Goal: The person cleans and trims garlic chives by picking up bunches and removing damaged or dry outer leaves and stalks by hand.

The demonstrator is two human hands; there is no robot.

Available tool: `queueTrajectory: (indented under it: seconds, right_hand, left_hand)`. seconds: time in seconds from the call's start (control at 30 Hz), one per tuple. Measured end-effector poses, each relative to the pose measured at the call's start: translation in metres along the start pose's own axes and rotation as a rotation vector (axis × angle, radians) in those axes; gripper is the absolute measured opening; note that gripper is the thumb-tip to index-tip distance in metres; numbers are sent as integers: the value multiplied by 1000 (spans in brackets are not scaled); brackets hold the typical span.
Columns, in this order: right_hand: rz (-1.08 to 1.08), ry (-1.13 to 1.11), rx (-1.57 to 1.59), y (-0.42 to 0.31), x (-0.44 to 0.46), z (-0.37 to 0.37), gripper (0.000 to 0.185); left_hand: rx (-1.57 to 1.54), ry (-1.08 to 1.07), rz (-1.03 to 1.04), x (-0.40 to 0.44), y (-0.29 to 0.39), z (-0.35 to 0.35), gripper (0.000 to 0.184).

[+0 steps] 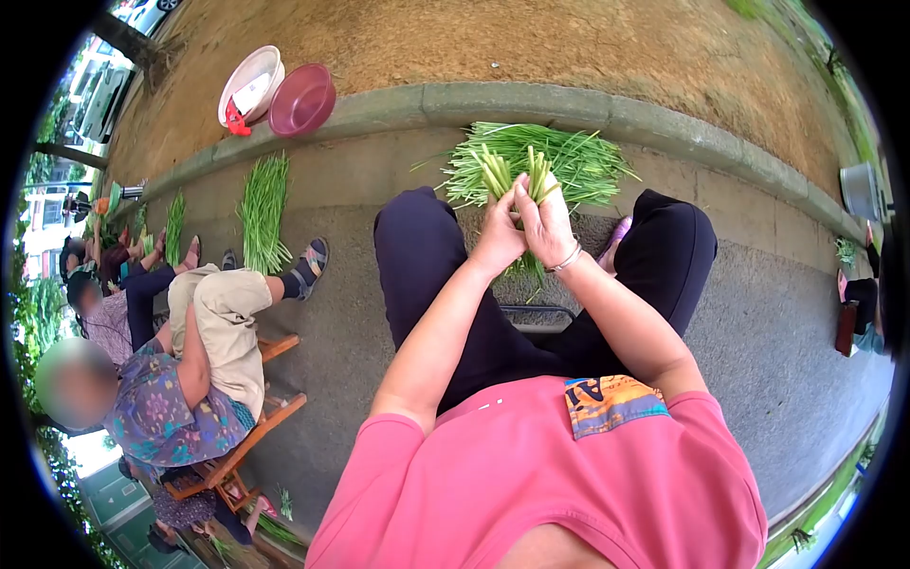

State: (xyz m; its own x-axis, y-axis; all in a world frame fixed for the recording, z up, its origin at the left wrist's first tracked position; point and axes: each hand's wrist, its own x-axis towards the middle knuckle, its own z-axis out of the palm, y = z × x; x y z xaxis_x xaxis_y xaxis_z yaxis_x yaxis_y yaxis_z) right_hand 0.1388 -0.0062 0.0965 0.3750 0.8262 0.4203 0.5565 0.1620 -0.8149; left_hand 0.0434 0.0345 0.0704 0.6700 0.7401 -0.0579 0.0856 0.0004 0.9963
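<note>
Both hands meet above my knees, each closed round green stalks whose pale cut ends point away from me. My left hand [501,230] grips one bunch of stalks [495,173]. Against it, my right hand [549,226], with a bracelet at the wrist, holds a second bunch [538,171]. Some green leaves hang down below the hands. Just beyond them a large pile of long green stalks [592,169] lies on the pavement beside the kerb.
A kerb [559,102] runs across beyond the pile. A white basin [254,74] and a red basin [303,100] stand at the upper left. Another stalk pile [264,213] lies near a seated person [180,398]. A metal pot [861,192] is far right.
</note>
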Motion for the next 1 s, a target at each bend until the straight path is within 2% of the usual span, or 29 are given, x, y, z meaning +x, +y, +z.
queueTrajectory:
  seconds: [0.03,0.07,0.1,0.17,0.2,0.23,0.3,0.33,0.37,0.4,0.47,0.5,0.6,0.7,0.8,0.87,0.9,0.93,0.97,1.0]
  right_hand:
    - [-17,-20,12,0,2,-3,12]
    - [-11,-138,-85,1,5,-8,19]
    - [-11,-137,-87,-1,5,-9,19]
    - [-92,-232,-195,-8,4,-12,22]
    - [-86,-261,-256,-10,6,-16,30]
    - [-144,-156,-258,-20,10,-23,39]
    - [-160,30,-213,-48,22,-40,39]
    - [-170,9,-11,-63,26,-48,37]
    - [141,-116,603,-104,25,-54,31]
    - [31,-464,838,-130,37,-69,31]
    - [-181,-761,1279,-179,36,-77,30]
    - [-259,-842,1472,-207,29,-76,29]
    - [-356,-908,1743,-240,17,-75,28]
    - [-377,-941,1845,-254,11,-71,26]
    - [-326,-934,1841,-247,10,-64,26]
    - [-288,-874,1654,-222,16,-59,26]
    - [-337,-818,1380,-197,23,-56,20]
    - [-319,-661,1002,-172,22,-55,17]
    - [-274,-552,620,-146,22,-54,16]
    - [-111,-344,505,-122,16,-40,16]
  left_hand:
    - [-138,-78,-119,0,0,-1,54]
    - [-40,-48,-66,-2,0,0,53]
    - [-41,-49,-65,-3,1,1,53]
    - [-155,-29,13,-4,11,5,50]
    - [-173,87,-3,-3,9,8,39]
    - [-174,82,0,-3,12,6,39]
    - [-399,43,-218,-4,22,-3,34]
    - [-451,58,-185,-3,21,-3,35]
    - [-465,112,-173,-3,6,-5,39]
    - [-425,98,-198,-1,12,-7,39]
    - [-419,73,-188,-1,22,-6,39]
    - [-449,63,-148,-1,24,-5,39]
    - [-474,53,-178,-1,26,-7,38]
    - [-472,66,-187,-1,26,-11,39]
    - [-472,99,-195,-2,25,-17,39]
    - [-505,120,-168,-4,21,-20,40]
    - [-517,136,-141,-3,19,-20,41]
    - [-535,157,-145,-3,20,-20,42]
    - [-477,169,-139,-1,11,-22,45]
    - [-657,124,-171,-2,11,-25,47]
